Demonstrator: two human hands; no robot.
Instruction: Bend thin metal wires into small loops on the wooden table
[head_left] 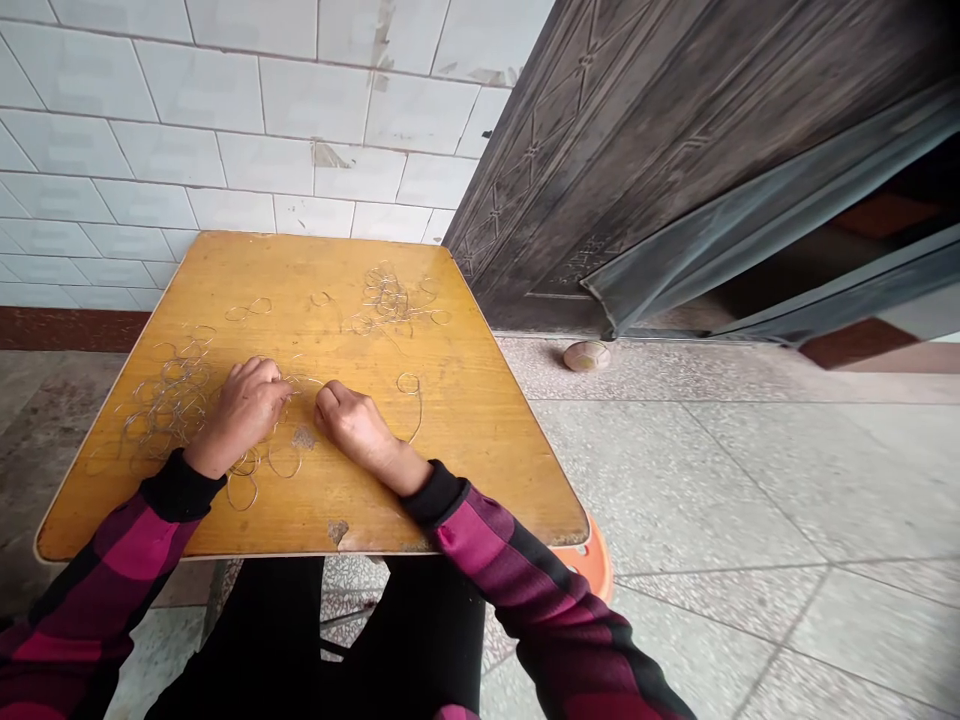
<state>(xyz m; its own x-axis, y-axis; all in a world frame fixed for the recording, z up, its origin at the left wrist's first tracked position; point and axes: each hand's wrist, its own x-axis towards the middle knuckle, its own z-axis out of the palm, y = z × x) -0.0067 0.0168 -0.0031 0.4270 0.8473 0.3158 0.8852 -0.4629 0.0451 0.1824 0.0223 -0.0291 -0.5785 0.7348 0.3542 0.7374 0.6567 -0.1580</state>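
My left hand [244, 408] rests on the small yellow wooden table [465, 440] with its fingers curled, pinching a thin wire loop that runs across to my right hand [354, 420]. The right hand is also closed in a fist, gripping the other end of that wire [304, 380]. A heap of thin wire loops [165, 395] lies just left of my left hand. A smaller tangle of wire loops [390, 298] sits at the table's far right. Single loops [409, 383] lie beside my right hand and under my wrists.
A white tiled wall [225, 120] stands behind the table. A dark metal door [675, 150] stands at the right, with a small round stone [586, 355] at its foot. An orange stool [592, 560] peeks from under the table's right corner. Speckled floor tiles spread right.
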